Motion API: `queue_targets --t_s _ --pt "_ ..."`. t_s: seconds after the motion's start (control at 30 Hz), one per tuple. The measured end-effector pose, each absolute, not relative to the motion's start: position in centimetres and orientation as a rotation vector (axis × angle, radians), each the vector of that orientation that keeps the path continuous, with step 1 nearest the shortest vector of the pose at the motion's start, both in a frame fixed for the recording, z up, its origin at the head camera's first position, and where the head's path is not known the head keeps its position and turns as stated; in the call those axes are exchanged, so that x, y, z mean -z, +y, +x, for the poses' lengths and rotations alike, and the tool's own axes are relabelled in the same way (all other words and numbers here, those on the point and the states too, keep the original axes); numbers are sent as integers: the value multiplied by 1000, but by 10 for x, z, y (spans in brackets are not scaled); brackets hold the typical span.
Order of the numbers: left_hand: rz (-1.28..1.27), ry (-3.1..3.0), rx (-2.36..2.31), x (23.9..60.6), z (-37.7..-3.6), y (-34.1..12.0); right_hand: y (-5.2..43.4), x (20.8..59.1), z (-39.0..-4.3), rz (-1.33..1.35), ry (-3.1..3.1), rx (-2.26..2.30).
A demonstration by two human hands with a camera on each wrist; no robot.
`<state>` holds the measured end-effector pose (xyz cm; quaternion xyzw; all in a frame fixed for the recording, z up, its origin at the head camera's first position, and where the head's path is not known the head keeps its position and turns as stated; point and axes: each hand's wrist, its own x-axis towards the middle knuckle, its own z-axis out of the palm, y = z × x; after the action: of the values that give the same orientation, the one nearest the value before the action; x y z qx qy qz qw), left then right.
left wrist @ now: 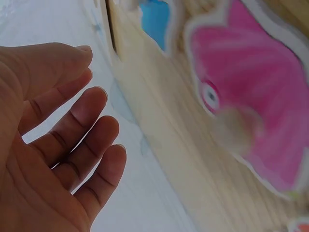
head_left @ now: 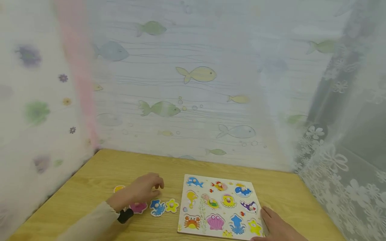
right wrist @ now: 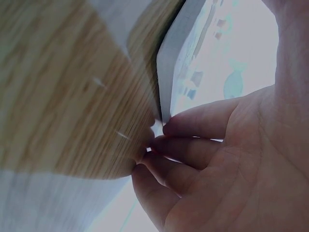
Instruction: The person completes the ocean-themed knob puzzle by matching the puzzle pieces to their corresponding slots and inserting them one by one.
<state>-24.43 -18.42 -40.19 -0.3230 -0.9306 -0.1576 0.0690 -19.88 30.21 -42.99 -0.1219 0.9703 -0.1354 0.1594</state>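
Observation:
My left hand [head_left: 143, 188] hovers over the table left of the puzzle board, fingers loosely bent and nothing in them. Below and beside it lie loose knobbed pieces: a pink shell [head_left: 138, 207], a blue squid [head_left: 157, 208] and a yellow starfish [head_left: 172, 205]. An orange-yellow piece [head_left: 119, 188] is partly hidden behind the left forearm. My right hand [head_left: 278, 227] rests at the near right corner of the wooden puzzle board [head_left: 221, 209]. In the right wrist view its fingertips [right wrist: 169, 129] touch the board's edge and the tabletop.
Knobbed pieces such as a dolphin [head_left: 194, 181], an octopus [head_left: 228, 201] and a shark [head_left: 249, 207] sit in the board. Knobless pictures of a crab [head_left: 192, 222] and a squid [head_left: 237, 224] show there too. A fish-patterned curtain [head_left: 196, 134] stands behind the wooden table [head_left: 135, 164].

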Motion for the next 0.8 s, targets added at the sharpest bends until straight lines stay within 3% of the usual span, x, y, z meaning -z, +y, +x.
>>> queue_targets --t_s 0.53,0.8 --pt "-719 -2896 442 407 -234 -251 303 431 -199 -360 2783 406" --pt "-721 -2863 416 412 -232 -280 302 431 -198 -364 2780 417"
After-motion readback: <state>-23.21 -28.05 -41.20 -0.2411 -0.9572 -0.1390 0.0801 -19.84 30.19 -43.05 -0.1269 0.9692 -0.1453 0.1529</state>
